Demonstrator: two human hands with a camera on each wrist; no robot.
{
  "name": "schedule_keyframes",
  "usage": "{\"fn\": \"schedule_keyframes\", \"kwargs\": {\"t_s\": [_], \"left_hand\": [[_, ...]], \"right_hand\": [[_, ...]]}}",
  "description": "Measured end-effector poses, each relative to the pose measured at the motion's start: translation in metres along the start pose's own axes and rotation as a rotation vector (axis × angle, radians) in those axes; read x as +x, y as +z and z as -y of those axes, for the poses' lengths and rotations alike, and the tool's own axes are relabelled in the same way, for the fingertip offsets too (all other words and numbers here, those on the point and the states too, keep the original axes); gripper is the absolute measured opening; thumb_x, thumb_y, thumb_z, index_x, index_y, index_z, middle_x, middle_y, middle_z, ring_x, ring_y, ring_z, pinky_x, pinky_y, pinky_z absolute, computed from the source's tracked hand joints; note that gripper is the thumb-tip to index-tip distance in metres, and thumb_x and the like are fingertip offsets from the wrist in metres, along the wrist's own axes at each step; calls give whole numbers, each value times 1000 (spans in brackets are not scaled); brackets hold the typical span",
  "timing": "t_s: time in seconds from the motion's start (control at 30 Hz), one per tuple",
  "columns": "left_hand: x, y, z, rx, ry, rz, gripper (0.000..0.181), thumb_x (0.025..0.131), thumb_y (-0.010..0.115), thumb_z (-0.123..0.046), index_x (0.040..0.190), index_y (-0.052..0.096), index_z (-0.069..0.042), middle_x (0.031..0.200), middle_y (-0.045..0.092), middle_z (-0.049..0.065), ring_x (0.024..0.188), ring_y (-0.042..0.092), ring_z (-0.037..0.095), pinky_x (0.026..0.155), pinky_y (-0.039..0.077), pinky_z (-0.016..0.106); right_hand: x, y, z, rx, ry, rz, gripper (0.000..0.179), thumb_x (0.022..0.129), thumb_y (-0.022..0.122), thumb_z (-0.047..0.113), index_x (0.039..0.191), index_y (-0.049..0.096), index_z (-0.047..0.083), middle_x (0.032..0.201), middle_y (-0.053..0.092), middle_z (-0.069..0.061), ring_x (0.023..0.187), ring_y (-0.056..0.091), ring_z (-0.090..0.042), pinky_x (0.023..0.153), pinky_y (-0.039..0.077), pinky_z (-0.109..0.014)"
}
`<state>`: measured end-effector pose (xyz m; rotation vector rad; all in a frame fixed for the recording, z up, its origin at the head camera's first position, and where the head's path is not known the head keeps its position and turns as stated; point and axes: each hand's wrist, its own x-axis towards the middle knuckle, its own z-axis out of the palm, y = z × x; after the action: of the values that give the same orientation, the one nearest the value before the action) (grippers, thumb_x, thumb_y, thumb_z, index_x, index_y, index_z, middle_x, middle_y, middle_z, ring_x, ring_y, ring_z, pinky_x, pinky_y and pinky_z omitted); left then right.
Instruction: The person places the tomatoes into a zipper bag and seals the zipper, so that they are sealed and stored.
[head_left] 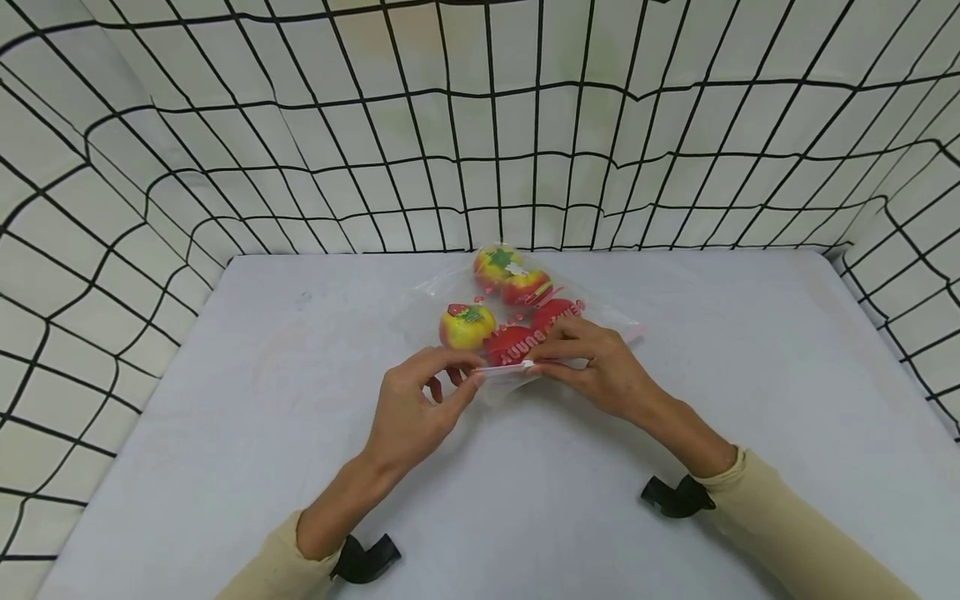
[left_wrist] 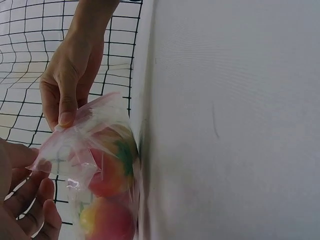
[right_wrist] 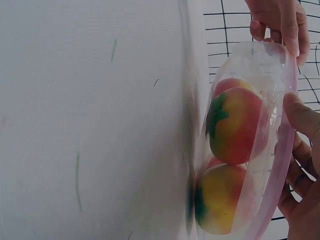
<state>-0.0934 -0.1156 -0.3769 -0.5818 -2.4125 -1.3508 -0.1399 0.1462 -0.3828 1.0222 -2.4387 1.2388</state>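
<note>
A clear zip bag [head_left: 498, 382] with a pink seal strip and red printing lies on the table. Inside it are several round red-and-yellow fruits [head_left: 467, 326] with green leafy tops [right_wrist: 218, 114]. My left hand [head_left: 415, 406] pinches the near edge of the bag at the left end of the seal. At the right, my right hand [head_left: 600, 372] pinches the same seal between thumb and forefinger, at a small white slider [head_left: 528, 364]. The fruits bulge against the plastic behind the seal in the right wrist view.
A white-covered table [head_left: 247, 400] spreads under both arms. Black grid netting [head_left: 420, 125] stands at the back and along both sides, in front of white sheeting. Black curved pieces [head_left: 367, 560] stick out by both beige cuffs.
</note>
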Motion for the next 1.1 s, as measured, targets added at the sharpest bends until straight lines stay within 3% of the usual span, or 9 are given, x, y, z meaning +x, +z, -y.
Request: {"fn": "schedule_keyframes", "kwargs": {"t_s": [0.2, 0.47, 1.1], "left_hand": [[7, 3, -4, 98, 28, 50, 15, 88, 84, -18, 103, 80, -18, 89, 75, -4, 78, 60, 9, 57, 47, 20], [10, 3, -7, 136, 12, 91, 15, 86, 86, -21, 101, 83, -18, 89, 77, -5, 71, 60, 11, 58, 49, 20], [6, 3, -5, 134, 78, 48, 14, 85, 86, -14, 98, 84, -17, 87, 76, -5, 71, 59, 9, 53, 40, 17]], "right_hand": [[2, 0, 1, -9, -7, 22, 31, 77, 89, 3, 105, 84, 14, 95, 67, -1, 89, 54, -9, 67, 54, -30], [1, 0, 1, -29, 26, 47, 31, 78, 88, 5, 107, 84, 16, 97, 67, 0, 92, 54, -10, 70, 56, -31], [-2, -2, -2, -23, 12, 39, 33, 77, 89, 4, 108, 84, 14, 99, 69, 0, 92, 57, -9, 70, 59, -31]]}}
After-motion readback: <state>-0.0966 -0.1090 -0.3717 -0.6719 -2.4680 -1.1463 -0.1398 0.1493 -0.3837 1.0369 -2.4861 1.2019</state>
